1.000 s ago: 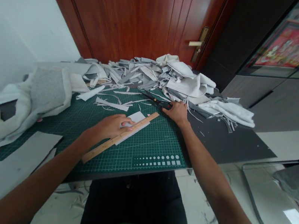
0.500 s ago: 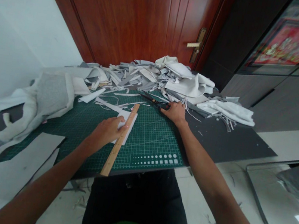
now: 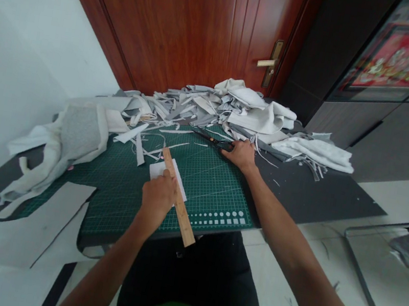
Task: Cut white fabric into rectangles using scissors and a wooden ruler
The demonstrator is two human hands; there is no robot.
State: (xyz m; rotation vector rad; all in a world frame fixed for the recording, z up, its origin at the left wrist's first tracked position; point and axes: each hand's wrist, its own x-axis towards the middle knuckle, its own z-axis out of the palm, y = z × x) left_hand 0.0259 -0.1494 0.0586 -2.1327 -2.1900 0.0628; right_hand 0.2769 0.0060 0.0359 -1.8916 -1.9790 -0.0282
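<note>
My left hand [image 3: 159, 195] grips a wooden ruler [image 3: 182, 215], which slants from upper left to lower right with its near end past the table edge. Under the ruler and fingers is a small white piece of cloth or paper [image 3: 156, 169]. My right hand [image 3: 241, 153] is closed around the handles of black scissors [image 3: 210, 139]; their blades point left, at the far side of the green cutting mat [image 3: 218, 186]. Thin white strips [image 3: 140, 149] lie on the mat beyond the ruler.
Grey and white fabric scraps [image 3: 204, 105] are heaped along the back, by a wooden door [image 3: 170, 23]. Bunched fabric [image 3: 80, 128] and flat pale sheets [image 3: 38, 225] lie at the left. More white cloth [image 3: 313, 152] sits on the dark tabletop [image 3: 321, 197] at the right.
My left hand has turned the ruler and the white piece, so the ruler's far end now leans left instead of right. A white strip beyond it has shifted. My right hand stays on the scissors.
</note>
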